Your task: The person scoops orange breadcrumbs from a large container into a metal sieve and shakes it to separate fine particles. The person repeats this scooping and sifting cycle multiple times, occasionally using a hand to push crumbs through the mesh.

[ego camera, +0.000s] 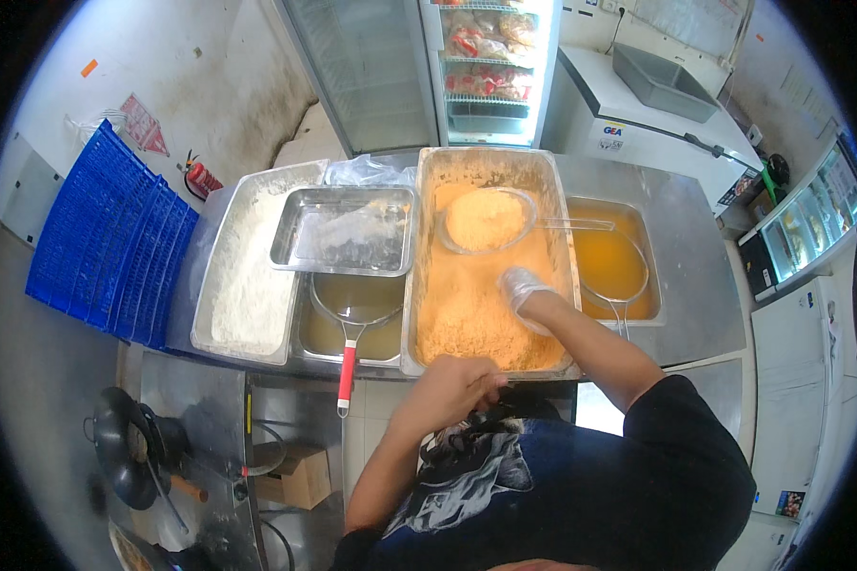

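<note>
A deep metal tray (428, 307) of orange breadcrumbs (464, 300) lies before me. My right hand (525, 294), in a clear plastic glove, reaches into its right side. The fingers are partly buried or hidden, so I cannot tell what they hold. Farther back in the tray rests a round wire strainer (532, 225) heaped with crumbs, its handle crossing the right rim. My bare left hand (460, 391) is bent at the tray's front edge, its fingers curled. Whether it grips anything is not visible.
Left are a shallow metal pan (343, 235), a tray of white flour (250, 285) and a pan of cloudy liquid (382, 339) with a red-handled strainer (348, 375). Right is orange liquid (607, 264) with another strainer (621, 303). Blue crates (107, 250) stand far left.
</note>
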Demonstrator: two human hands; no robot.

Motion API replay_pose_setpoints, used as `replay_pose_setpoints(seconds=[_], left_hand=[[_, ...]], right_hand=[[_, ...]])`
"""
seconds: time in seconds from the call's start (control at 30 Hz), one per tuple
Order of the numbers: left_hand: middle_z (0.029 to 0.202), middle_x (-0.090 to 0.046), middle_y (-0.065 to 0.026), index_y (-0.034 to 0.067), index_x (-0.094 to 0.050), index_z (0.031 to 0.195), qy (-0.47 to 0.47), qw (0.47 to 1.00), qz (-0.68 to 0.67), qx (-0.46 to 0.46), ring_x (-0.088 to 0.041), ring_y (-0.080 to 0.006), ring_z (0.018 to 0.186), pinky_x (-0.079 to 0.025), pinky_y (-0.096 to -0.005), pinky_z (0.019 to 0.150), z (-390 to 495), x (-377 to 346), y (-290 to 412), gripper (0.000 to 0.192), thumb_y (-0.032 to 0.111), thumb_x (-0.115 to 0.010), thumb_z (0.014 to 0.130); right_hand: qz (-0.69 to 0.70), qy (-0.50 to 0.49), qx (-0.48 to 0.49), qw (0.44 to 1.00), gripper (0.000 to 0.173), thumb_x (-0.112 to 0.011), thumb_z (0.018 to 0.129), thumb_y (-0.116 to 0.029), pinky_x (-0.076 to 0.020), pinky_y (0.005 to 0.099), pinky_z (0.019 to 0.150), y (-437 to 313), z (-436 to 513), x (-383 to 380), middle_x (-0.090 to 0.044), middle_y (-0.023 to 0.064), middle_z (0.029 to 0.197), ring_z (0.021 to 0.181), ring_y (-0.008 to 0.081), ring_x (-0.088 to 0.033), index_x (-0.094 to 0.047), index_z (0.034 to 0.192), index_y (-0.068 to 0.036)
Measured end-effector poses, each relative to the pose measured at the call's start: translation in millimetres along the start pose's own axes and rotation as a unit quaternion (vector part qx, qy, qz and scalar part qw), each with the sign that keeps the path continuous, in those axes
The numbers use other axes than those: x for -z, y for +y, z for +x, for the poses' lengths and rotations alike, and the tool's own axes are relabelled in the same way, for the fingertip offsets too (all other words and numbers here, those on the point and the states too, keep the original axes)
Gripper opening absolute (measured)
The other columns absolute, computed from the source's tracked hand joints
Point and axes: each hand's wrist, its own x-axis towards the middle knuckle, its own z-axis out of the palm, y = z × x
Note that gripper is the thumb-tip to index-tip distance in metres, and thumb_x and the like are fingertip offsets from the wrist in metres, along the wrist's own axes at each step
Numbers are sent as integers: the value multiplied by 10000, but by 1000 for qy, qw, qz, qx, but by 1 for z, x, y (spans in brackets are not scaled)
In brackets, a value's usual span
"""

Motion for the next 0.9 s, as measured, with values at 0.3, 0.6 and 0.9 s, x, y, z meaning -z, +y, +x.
replay_pose_setpoints(seconds=[0.3, 0.6, 0.9], left_hand=[[1102, -730, -150, 40, -748, 925, 38, 955, -19, -293, -707, -264, 890, -553, -381, 776, -71, 20, -6, 202, 240, -743, 897], [772, -705, -91, 15, -739, 1002, 155, 985, -39, -70, -677, -170, 722, -512, -290, 688, -88, 11, -26, 215, 210, -649, 1001], [873, -673, -85, 23, -708, 1050, 325, 936, 59, -120, -630, -205, 765, -503, -322, 723, -1, 13, -45, 179, 163, -679, 942]], right_hand=[[-20, -3, 58, 998, 162, -612, 866, -58, -566, 434, 803, -9, 2, 8, -714, 219, 1027, 976, 371, -699, -724, 971, -8], [169, -91, -141, 971, 356, -609, 949, -323, -525, 399, 891, -31, -4, 74, -720, 149, 1121, 1012, 304, -674, -722, 1119, -32], [698, -137, -73, 699, 667, -496, 1015, -587, -484, 458, 976, -21, -41, 76, -645, 212, 1247, 1113, 302, -624, -646, 1233, 25]])
